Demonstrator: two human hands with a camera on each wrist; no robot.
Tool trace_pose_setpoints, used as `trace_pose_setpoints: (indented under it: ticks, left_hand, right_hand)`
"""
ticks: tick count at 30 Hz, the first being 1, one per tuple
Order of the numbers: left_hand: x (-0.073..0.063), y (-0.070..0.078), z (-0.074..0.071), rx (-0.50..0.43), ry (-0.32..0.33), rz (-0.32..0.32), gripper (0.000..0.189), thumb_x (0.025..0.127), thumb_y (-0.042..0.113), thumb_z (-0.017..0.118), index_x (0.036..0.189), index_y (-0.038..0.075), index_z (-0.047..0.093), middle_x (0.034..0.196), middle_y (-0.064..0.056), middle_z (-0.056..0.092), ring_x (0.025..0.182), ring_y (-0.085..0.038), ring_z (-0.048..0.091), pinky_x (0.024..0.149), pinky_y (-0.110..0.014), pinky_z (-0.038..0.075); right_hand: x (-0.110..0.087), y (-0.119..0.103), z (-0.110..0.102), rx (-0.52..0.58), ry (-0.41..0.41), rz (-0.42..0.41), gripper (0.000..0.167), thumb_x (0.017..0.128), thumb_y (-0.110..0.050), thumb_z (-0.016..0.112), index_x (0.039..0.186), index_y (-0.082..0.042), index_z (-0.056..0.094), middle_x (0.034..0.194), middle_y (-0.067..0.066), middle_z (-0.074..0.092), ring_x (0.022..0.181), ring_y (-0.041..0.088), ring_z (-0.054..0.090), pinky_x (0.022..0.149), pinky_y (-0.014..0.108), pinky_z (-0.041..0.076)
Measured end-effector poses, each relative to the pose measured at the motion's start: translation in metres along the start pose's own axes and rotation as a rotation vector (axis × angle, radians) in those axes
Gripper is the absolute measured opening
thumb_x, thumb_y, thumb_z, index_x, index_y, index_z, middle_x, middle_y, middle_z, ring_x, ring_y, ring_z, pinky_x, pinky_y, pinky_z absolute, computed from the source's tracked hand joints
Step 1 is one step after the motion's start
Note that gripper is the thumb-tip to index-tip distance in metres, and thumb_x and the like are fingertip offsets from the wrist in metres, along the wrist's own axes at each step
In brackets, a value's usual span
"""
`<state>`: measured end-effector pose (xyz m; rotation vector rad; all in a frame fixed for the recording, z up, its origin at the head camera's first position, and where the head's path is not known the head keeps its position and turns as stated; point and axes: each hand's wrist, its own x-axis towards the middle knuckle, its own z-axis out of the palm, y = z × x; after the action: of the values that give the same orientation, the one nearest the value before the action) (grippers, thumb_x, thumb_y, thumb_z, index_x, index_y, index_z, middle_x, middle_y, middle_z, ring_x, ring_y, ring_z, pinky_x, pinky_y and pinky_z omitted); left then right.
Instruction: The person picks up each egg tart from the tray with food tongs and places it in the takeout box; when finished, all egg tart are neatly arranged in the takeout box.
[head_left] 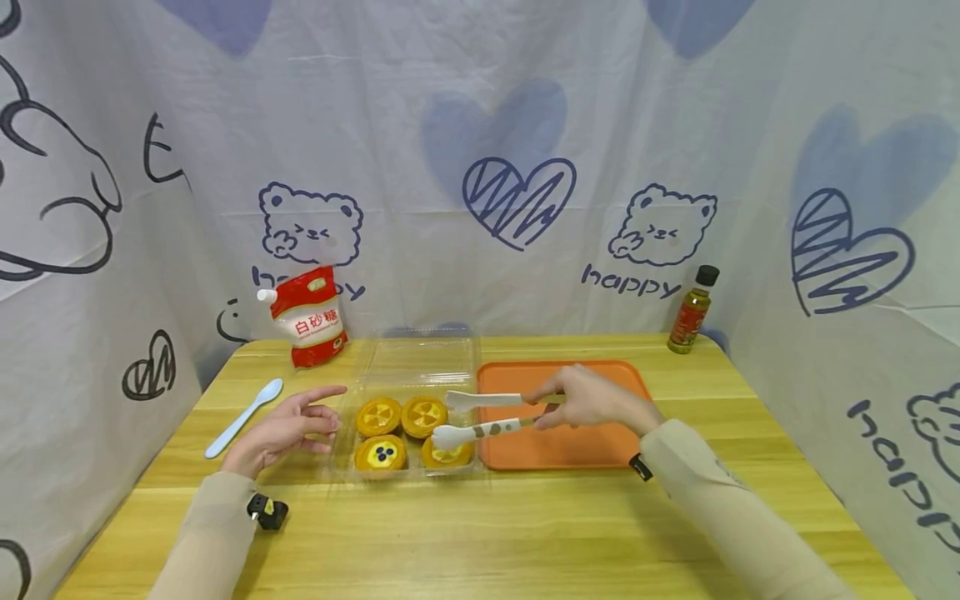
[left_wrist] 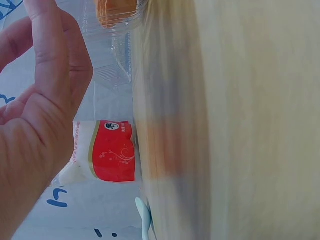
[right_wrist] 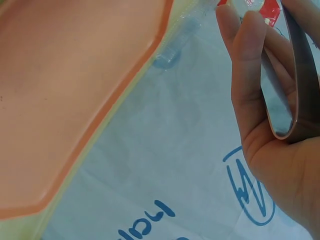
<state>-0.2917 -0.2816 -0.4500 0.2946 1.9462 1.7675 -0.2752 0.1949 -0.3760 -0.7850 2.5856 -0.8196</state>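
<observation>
My right hand grips a pair of tongs with pale tips spread apart. Those tips reach left over the egg tarts, the lower one overlapping the front right tart in the head view. In the right wrist view the metal bend of the tongs lies against the palm. Several tarts sit in a clear plastic box with its lid raised at the back; the front left tart bears blueberries. My left hand is beside the box's left edge, fingers loosely bent and holding nothing.
An orange tray lies right of the box, under my right hand. At the back left stands a red and white sugar bag; a light blue spoon lies in front of it. A dark-capped bottle stands at the back right.
</observation>
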Motion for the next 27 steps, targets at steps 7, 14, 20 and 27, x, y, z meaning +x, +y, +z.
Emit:
trace_pose_setpoints:
  ticks: [7,14,20,27]
  left_hand:
    - [0.0,-0.001,-0.001,0.008,0.02,-0.014,0.074,0.095,0.001,0.058,0.156,0.006,0.017,0.098,-0.007,0.061,0.078,-0.015,0.064,0.072,-0.033,0.06]
    - [0.001,0.0,0.0,-0.006,0.021,-0.02,0.075,0.094,0.002,0.059,0.156,0.006,0.017,0.099,-0.008,0.061,0.078,-0.016,0.064,0.072,-0.033,0.06]
    - [0.0,0.0,0.0,-0.009,0.018,-0.014,0.075,0.094,0.001,0.059,0.156,0.005,0.017,0.099,-0.008,0.062,0.079,-0.016,0.064,0.072,-0.033,0.061]
    - [0.001,-0.001,-0.001,-0.003,0.02,-0.018,0.074,0.095,0.002,0.059,0.156,0.007,0.018,0.098,-0.008,0.062,0.079,-0.016,0.064,0.073,-0.034,0.061]
  right_hand:
    - [0.0,0.005,0.003,0.01,0.034,-0.015,0.039,0.084,-0.029,0.078,0.12,-0.017,0.072,0.111,0.0,0.073,0.074,0.025,0.069,0.061,0.032,0.057]
    - [-0.005,0.014,0.007,0.008,0.1,-0.026,0.041,0.082,-0.032,0.079,0.12,-0.017,0.072,0.106,-0.002,0.074,0.079,0.015,0.067,0.067,0.028,0.053]
    - [-0.009,0.026,0.012,0.082,0.148,-0.024,0.044,0.083,-0.034,0.079,0.123,-0.017,0.07,0.1,-0.005,0.075,0.082,0.017,0.069,0.069,0.027,0.053]
    - [-0.018,0.038,0.018,0.124,0.223,0.002,0.046,0.083,-0.03,0.079,0.125,-0.015,0.069,0.101,-0.001,0.076,0.089,0.018,0.072,0.074,0.032,0.055]
